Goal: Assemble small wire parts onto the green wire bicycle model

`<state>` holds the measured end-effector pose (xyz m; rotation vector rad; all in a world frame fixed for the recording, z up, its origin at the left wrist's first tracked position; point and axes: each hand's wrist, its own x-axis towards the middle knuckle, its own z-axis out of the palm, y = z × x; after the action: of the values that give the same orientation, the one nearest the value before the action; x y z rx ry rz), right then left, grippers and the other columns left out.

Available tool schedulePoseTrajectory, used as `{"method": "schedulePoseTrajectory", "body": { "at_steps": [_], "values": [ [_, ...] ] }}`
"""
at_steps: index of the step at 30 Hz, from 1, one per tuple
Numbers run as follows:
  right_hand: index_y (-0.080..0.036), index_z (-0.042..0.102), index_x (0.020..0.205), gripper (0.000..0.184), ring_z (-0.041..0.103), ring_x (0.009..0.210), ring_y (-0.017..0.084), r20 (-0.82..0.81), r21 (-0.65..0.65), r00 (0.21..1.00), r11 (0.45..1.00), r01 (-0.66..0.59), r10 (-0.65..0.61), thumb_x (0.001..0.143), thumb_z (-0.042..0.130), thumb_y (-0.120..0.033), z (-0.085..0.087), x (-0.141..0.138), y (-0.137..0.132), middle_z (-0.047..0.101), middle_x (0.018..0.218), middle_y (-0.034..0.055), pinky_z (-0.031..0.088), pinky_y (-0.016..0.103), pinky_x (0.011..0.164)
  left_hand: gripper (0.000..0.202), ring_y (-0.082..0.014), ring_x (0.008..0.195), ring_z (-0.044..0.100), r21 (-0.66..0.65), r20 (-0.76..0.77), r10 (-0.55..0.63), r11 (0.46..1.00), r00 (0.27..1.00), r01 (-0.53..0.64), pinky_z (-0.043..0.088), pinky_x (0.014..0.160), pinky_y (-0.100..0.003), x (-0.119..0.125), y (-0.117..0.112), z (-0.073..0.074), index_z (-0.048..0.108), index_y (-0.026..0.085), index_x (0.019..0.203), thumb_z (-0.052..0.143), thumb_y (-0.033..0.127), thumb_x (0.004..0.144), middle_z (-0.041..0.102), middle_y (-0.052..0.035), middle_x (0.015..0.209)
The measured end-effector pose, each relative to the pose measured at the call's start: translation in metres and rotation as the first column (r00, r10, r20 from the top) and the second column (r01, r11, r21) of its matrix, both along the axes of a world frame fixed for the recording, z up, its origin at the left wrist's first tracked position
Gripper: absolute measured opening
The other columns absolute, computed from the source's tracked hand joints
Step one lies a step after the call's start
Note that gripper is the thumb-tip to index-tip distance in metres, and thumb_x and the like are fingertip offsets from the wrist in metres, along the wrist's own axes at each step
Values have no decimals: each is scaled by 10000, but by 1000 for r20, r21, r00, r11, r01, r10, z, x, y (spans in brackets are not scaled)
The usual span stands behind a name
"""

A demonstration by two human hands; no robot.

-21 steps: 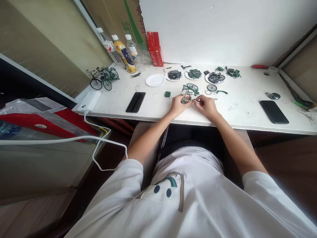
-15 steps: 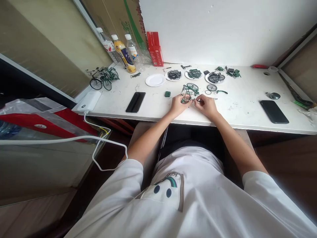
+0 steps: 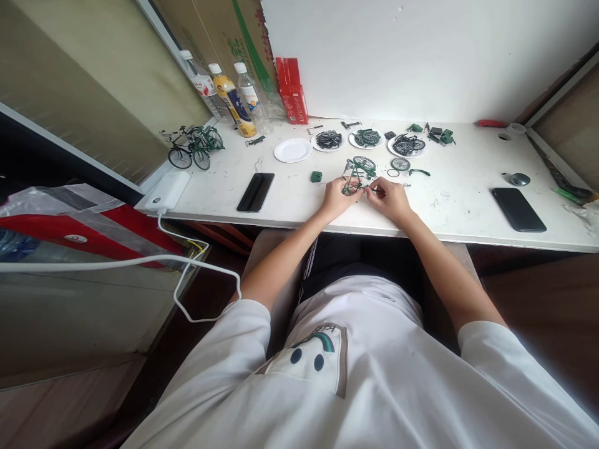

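Note:
My left hand (image 3: pixel 337 193) is closed around a small green model bicycle (image 3: pixel 354 181) above the table's front part; one spoked wheel shows on its far side. Close beside it, my right hand (image 3: pixel 388 196) pinches a small dark thin piece (image 3: pixel 375 190) against the bicycle's near side; its kind is too small to make out. Beyond my right hand lie a loose spoked wheel (image 3: pixel 400 164), a thin black ring (image 3: pixel 393 173) and a curved green part (image 3: pixel 420 173). A green block-like part (image 3: pixel 316 176) rests left of the bicycle.
Paper plates with black parts (image 3: pixel 329 140), green parts (image 3: pixel 367 138) and wheels (image 3: pixel 409 145) stand behind, beside a bare plate (image 3: pixel 292 150). Phones lie left (image 3: pixel 256 192) and right (image 3: pixel 518 209). Finished-looking model bicycles (image 3: pixel 194 147), bottles (image 3: pixel 233 100) and a red box (image 3: pixel 292 91) stand at the left.
Both hands stay in almost the same place with the bicycle between them. Only a slight shift of the camera view shows.

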<state>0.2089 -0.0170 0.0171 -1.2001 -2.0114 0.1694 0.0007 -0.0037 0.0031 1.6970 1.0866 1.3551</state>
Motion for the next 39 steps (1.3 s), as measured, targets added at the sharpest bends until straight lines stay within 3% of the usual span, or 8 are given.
{"method": "schedulePoseTrajectory", "body": {
  "at_steps": [17, 23, 33, 39],
  "values": [
    [-235, 679, 953, 378, 565, 588, 202, -3, -21, 1000, 1000, 20, -20, 1025, 575, -590, -2, 1, 3, 685, 672, 42, 429, 334, 669, 369, -265, 1028, 809, 4, -8, 9, 1000, 1000, -9, 670, 940, -383, 0, 2, -5, 822, 175, 1071, 925, 371, 777, 848, -129, 1101],
    [-240, 637, 881, 401, 577, 608, 210, 38, -10, 999, 1000, 22, -22, 1034, 555, -602, -2, 1, 5, 710, 713, 61, 394, 332, 649, 330, -266, 1031, 812, 41, -51, 18, 999, 999, -16, 662, 964, -395, 0, 2, -4, 822, 171, 1075, 898, 340, 801, 848, -131, 1097],
    [-249, 553, 777, 564, 529, 597, 213, 108, -40, 994, 999, -3, 7, 1094, 420, -696, -1, 3, 6, 654, 678, 68, 326, 344, 628, 362, -252, 981, 809, 37, -73, 28, 999, 997, -26, 671, 862, -355, 0, 4, -8, 829, 167, 1077, 914, 357, 781, 845, -136, 1105],
    [-246, 519, 719, 610, 496, 601, 204, 129, -45, 991, 998, -39, 44, 1117, 348, -676, 2, 2, 4, 617, 655, 65, 321, 356, 636, 326, -257, 1005, 814, 66, -66, 42, 997, 997, -38, 672, 911, -370, -1, 6, -11, 831, 180, 1078, 893, 363, 815, 847, -126, 1086]
  ]
}}
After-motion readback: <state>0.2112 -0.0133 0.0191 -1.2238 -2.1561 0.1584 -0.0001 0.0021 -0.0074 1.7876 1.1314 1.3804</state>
